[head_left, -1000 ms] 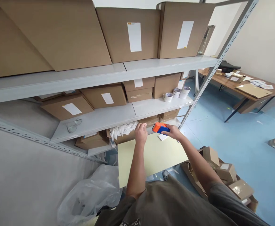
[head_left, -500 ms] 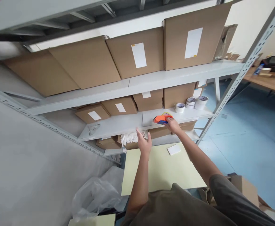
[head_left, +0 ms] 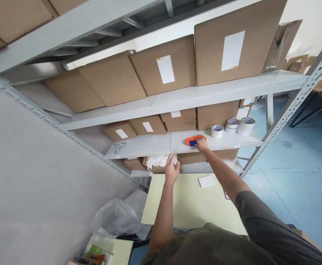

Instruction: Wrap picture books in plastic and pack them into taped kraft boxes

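An orange and blue tape dispenser [head_left: 191,141] lies on the middle shelf board [head_left: 161,142], near its front edge. Fingers of my right hand [head_left: 202,144] are closed over its right end. My left hand [head_left: 172,170] hangs lower and to the left, fingers apart and holding nothing. It is in front of white gloves or cloths [head_left: 157,161] heaped in a box on the lower shelf. White tape rolls [head_left: 217,131] stand to the right of the dispenser.
Cardboard boxes [head_left: 165,66] line the grey metal rack's shelves. Below my arms is a pale yellow tabletop [head_left: 188,206] with a small white box [head_left: 206,181] on it. Clear plastic wrapping [head_left: 119,217] lies at lower left. A perforated upright [head_left: 290,106] bounds the rack on the right.
My right hand has brought the tape dispenser down onto the shelf, and it now lies flatter. My left hand's fingers have curled in slightly. The view has shifted.
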